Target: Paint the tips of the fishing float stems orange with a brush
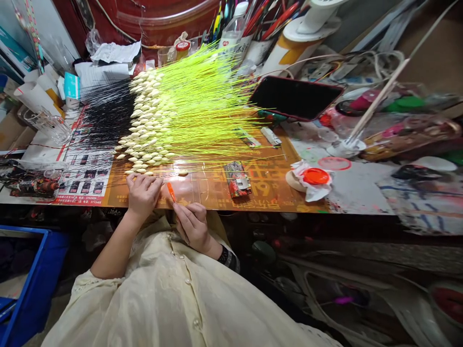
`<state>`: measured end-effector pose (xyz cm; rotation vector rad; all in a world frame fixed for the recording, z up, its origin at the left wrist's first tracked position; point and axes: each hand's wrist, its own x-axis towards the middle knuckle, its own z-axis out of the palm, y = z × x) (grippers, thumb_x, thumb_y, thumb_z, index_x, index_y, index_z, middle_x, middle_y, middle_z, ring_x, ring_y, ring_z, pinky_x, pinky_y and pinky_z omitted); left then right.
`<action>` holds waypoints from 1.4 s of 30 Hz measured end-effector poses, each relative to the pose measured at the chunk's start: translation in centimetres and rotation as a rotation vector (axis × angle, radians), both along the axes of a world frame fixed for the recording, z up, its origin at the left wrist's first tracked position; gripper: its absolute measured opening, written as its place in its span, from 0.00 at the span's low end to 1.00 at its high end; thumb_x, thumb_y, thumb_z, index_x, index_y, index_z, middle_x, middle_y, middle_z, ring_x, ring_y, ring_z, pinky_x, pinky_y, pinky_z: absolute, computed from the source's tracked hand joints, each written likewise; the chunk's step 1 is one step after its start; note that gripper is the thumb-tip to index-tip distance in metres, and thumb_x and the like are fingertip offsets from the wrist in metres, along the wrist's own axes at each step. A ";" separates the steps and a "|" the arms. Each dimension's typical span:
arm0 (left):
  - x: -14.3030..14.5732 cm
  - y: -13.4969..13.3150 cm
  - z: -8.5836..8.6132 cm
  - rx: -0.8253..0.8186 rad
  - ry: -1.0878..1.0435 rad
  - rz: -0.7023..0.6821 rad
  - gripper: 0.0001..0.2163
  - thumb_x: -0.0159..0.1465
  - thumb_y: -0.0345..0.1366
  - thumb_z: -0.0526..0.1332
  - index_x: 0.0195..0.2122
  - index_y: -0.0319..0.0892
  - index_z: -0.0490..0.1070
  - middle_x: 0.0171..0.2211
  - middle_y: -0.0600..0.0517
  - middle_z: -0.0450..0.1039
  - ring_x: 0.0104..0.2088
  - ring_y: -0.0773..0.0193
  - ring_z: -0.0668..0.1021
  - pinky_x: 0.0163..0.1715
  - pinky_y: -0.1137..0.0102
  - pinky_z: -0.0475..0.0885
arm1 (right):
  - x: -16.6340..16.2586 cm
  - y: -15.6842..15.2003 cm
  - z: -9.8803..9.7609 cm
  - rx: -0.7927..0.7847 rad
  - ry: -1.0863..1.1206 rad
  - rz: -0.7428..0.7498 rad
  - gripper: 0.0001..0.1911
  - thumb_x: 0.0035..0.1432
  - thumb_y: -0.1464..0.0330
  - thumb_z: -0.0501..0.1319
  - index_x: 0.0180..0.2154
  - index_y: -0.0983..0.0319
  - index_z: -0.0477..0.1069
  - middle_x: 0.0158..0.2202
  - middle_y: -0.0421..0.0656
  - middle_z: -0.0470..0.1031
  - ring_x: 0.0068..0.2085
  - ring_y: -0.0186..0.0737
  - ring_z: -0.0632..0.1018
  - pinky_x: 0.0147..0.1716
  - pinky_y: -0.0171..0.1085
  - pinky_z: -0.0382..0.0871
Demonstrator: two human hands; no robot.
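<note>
Many fishing floats lie in a stacked bundle on the table, their pale spindle bodies in the middle, black stems to the left and bright yellow-green stems to the right. At the bundle's near edge is my left hand, fingers bent against the lowest floats; whatever is between the fingertips is hidden. My right hand, by the table's front edge, is closed round a slim tool with an orange end pointing up and left. Its other part is mostly covered by my fingers. A single pale float body lies just beyond.
A small printed box and a white-wrapped red-topped pot stand to the right. Behind them lean a phone and a lamp base. Glass cups are at the left; a blue crate is below.
</note>
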<state>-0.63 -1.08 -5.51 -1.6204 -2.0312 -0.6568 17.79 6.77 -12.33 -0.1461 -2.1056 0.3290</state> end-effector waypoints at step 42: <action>-0.1 -0.1 -0.3 0.059 0.022 -0.018 0.07 0.71 0.34 0.59 0.43 0.46 0.78 0.36 0.49 0.81 0.40 0.59 0.76 0.50 0.56 0.60 | -0.4 -0.2 0.1 -0.003 0.011 -0.044 0.36 0.65 0.77 0.59 0.71 0.62 0.53 0.49 0.50 0.81 0.47 0.44 0.73 0.50 0.45 0.70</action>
